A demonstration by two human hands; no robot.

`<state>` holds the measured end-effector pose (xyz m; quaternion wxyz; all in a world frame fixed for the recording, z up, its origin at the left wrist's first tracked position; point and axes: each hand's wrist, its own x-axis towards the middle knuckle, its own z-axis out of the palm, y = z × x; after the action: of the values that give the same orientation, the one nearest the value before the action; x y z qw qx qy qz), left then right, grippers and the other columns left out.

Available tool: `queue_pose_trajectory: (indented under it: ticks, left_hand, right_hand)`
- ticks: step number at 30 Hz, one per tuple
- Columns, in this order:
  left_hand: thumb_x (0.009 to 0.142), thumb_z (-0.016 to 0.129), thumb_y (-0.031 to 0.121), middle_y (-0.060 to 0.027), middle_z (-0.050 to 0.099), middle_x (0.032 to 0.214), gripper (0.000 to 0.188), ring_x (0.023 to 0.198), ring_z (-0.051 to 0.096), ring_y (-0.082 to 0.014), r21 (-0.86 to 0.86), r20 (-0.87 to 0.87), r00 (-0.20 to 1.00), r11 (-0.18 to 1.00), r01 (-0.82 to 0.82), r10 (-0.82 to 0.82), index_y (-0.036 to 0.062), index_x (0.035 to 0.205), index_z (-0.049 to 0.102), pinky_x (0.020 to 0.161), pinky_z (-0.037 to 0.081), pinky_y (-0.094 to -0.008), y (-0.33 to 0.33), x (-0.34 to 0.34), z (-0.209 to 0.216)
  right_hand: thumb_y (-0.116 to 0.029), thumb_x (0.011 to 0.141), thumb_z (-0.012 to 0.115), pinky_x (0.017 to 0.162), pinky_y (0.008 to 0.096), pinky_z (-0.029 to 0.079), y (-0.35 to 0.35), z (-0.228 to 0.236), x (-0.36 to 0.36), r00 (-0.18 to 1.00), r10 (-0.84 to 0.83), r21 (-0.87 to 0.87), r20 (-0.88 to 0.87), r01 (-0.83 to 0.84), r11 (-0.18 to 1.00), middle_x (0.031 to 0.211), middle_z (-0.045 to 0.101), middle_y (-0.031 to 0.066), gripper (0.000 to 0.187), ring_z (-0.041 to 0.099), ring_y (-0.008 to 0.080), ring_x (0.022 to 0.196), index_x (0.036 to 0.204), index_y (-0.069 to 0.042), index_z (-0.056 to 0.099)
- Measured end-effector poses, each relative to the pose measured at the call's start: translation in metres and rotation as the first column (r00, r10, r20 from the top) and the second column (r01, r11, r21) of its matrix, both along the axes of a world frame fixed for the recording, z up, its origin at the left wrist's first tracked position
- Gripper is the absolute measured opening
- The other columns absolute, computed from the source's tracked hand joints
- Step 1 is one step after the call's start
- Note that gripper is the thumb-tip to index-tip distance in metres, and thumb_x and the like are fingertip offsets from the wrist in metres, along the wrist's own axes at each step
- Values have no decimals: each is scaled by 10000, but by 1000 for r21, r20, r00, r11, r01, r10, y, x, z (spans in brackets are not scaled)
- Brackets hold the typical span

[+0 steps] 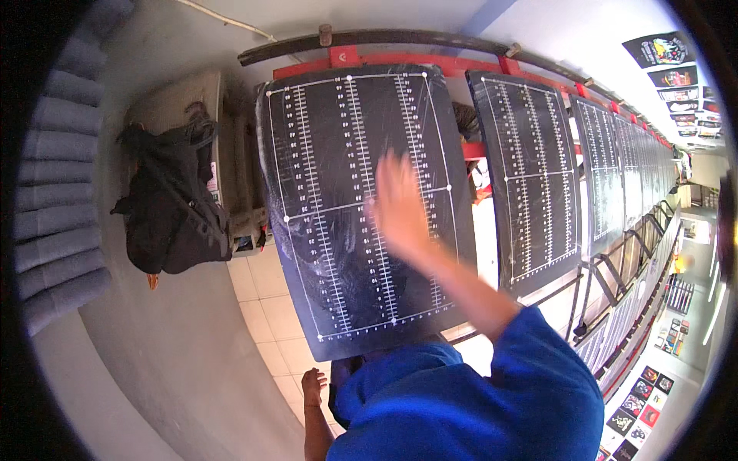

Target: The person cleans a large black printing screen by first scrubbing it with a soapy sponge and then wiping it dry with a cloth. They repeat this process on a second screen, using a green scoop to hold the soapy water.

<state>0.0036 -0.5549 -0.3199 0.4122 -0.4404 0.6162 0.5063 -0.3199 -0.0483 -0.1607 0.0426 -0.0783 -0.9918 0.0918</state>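
Note:
A black board (338,253) with white ruler scales, dots and a rectangular outline is tilted in front of me. Over its middle, my right hand (400,203) is spread with fingers stretched out, palm toward the surface; it looks slightly blurred, and I see nothing held in it. Pale smudges mark the board around the hand. Down beside my body, past the board's near left corner, hangs my left hand (314,386). Its fingers are loosely apart, touching nothing I can see.
More marked boards, the nearest a black one (530,207), run in a row to the right on a red and black frame (400,60). A dark backpack (173,200) hangs at the left by a shelf. Printed pictures (642,399) cover the far right wall.

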Motion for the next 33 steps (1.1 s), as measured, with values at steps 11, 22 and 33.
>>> queue_pose_trajectory:
  ticks: [11,22,33]
  left_hand:
    - [1068,470,296,-80,692,988,312,787,691,-183,-16,-249,948,980,199,-197,28,1148,608,649,557,-322,43,-68,30]
    - [1033,508,357,-110,690,947,341,743,686,-210,-4,-72,979,981,193,-193,33,1103,588,632,554,-333,27,-26,21]
    - [1060,474,347,-101,688,959,332,778,675,-192,-20,-101,937,942,335,-335,42,1097,600,670,548,-326,7,-68,10]
  right_hand:
    - [-400,1030,490,1193,579,253,137,-28,-67,953,-186,69,-238,208,976,1534,368,312,684,304,526,1436,1480,99,363]
    - [-395,1032,483,1211,598,179,114,-13,-29,983,-101,94,-155,116,989,1581,324,265,672,240,476,1488,1512,58,352]
    - [-264,991,553,1198,576,231,87,-12,93,962,-240,-91,-129,229,969,1545,339,304,662,282,510,1445,1512,72,320]
